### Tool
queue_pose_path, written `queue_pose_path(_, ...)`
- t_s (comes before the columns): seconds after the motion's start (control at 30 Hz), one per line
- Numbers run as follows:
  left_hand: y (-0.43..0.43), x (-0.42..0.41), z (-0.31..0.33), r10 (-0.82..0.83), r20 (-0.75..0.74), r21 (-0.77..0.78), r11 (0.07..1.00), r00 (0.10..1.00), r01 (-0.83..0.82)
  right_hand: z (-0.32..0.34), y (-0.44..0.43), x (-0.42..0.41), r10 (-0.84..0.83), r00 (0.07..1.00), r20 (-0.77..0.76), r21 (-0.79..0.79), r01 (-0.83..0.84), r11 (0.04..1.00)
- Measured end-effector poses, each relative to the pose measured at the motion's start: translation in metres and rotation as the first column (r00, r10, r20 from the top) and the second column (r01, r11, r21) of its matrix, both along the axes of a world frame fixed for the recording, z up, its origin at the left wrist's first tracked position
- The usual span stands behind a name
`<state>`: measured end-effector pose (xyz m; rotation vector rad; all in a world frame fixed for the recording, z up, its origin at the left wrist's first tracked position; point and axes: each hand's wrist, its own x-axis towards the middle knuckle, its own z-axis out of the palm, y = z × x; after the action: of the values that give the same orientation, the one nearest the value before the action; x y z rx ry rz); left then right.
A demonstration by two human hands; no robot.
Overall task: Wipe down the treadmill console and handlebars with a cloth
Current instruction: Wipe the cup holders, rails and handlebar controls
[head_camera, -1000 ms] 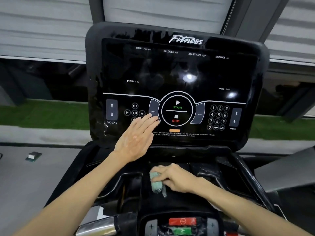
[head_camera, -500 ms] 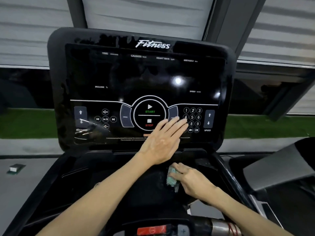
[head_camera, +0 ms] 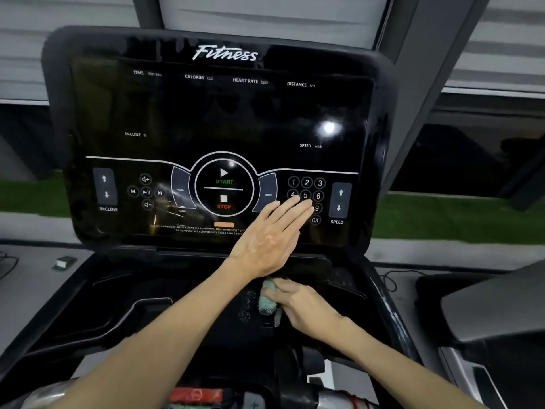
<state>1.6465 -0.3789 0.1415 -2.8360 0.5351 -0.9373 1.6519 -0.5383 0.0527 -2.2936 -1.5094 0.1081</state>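
Grey blinds (head_camera: 501, 39) hang up top, a grass strip (head_camera: 457, 216) runs behind, and a small box (head_camera: 62, 263) sits on the grey surface (head_camera: 29, 290) at left.

Items on count: one console (head_camera: 206, 119); one cloth (head_camera: 267, 302); two hands, left hand (head_camera: 268, 240) and right hand (head_camera: 303, 305); one small box (head_camera: 62, 263).

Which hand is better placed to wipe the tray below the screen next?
Right, probably. The right hand grips the cloth, which sits on the tray. The left hand lies flat on the console panel, over the number keys, and holds nothing.
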Motion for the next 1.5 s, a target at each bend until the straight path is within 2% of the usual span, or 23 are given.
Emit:
queue_pose_path(0.23, -0.001, -0.002, 0.002, 0.02, -0.015, 0.009, 1.0, 1.0, -0.02, -0.001, 0.042, -0.004, 0.03, 0.998, 0.055, -0.078, -0.026, 0.997)
queue_pose_path(0.33, 0.004, -0.005, 0.008, 0.015, -0.002, -0.02, 1.0, 1.0, -0.015, 0.005, 0.04, -0.004, 0.032, 0.976, 0.217, -0.075, -0.016, 0.997)
queue_pose_path(0.43, 0.024, -0.014, 0.013, 0.006, -0.012, 0.035, 0.999, 1.0, -0.006, 0.012, 0.034, -0.012, 0.063, 0.944, 0.324, -0.121, -0.025, 0.992)
queue_pose_path(0.53, 0.05, -0.024, 0.013, 0.024, -0.023, 0.088, 0.996, 0.999, -0.022, 0.02, 0.027, -0.026, 0.062, 0.929, 0.364, -0.088, -0.032, 0.996)
queue_pose_path(0.57, 0.056, -0.027, 0.012, 0.037, -0.024, 0.092, 0.995, 0.999, -0.034, 0.024, 0.024, -0.029, -0.002, 0.944, 0.329, -0.029, 0.012, 1.0)
queue_pose_path(0.63, 0.062, -0.031, 0.007, 0.049, -0.033, 0.079, 0.996, 0.998, -0.047, 0.034, 0.018, -0.034, -0.183, 0.983, 0.031, 0.074, 0.18, 0.981)
queue_pose_path(0.7, 0.062, -0.033, 0.002, 0.045, -0.045, 0.077, 0.996, 0.998, -0.042, 0.039, 0.014, -0.035, -0.297, 0.886, -0.356, 0.088, 0.348, 0.933)
queue_pose_path(0.77, 0.063, -0.033, -0.001, 0.032, -0.051, 0.087, 0.996, 0.998, -0.028, 0.043, 0.015, -0.035, -0.342, 0.784, -0.517, 0.115, 0.46, 0.881)
queue_pose_path(0.83, 0.063, -0.032, 0.0, 0.025, -0.052, 0.07, 0.997, 0.998, -0.021, 0.047, 0.017, -0.036, -0.359, 0.75, -0.555, 0.116, 0.497, 0.86)
queue_pose_path(1.0, 0.065, -0.033, 0.0, 0.017, -0.054, 0.01, 1.0, 0.998, -0.016, 0.065, 0.03, -0.046, -0.279, 0.816, -0.506, 0.173, 0.413, 0.894)
queue_pose_path(1.1, 0.065, -0.033, 0.0, 0.019, -0.057, -0.002, 1.0, 0.998, -0.02, 0.062, 0.046, -0.05, -0.293, 0.837, -0.462, 0.195, 0.418, 0.888)
queue_pose_path(1.13, 0.065, -0.033, 0.0, 0.024, -0.059, 0.001, 1.0, 0.998, -0.024, 0.058, 0.051, -0.051, -0.293, 0.863, -0.411, 0.153, 0.382, 0.911)
queue_pose_path(1.2, 0.066, -0.033, -0.001, 0.027, -0.062, 0.008, 1.0, 0.998, -0.026, 0.042, 0.056, -0.051, -0.299, 0.938, -0.172, -0.014, 0.302, 0.953)
queue_pose_path(1.27, 0.066, -0.033, -0.001, 0.022, -0.061, 0.004, 1.0, 0.998, -0.022, 0.029, 0.054, -0.054, -0.234, 0.968, 0.091, -0.117, 0.244, 0.963)
queue_pose_path(1.3, 0.067, -0.033, -0.001, 0.02, -0.057, 0.003, 1.0, 0.998, -0.02, 0.027, 0.054, -0.056, -0.188, 0.969, 0.158, -0.155, 0.212, 0.965)
queue_pose_path(1.43, 0.066, -0.032, -0.002, 0.009, -0.035, -0.003, 1.0, 0.999, -0.009, 0.031, 0.053, -0.063, -0.035, 0.961, 0.273, -0.151, 0.079, 0.985)
queue_pose_path(1.5, 0.067, -0.032, -0.003, 0.009, -0.023, -0.003, 1.0, 1.0, -0.009, 0.036, 0.054, -0.06, 0.049, 0.982, 0.185, -0.199, -0.011, 0.98)
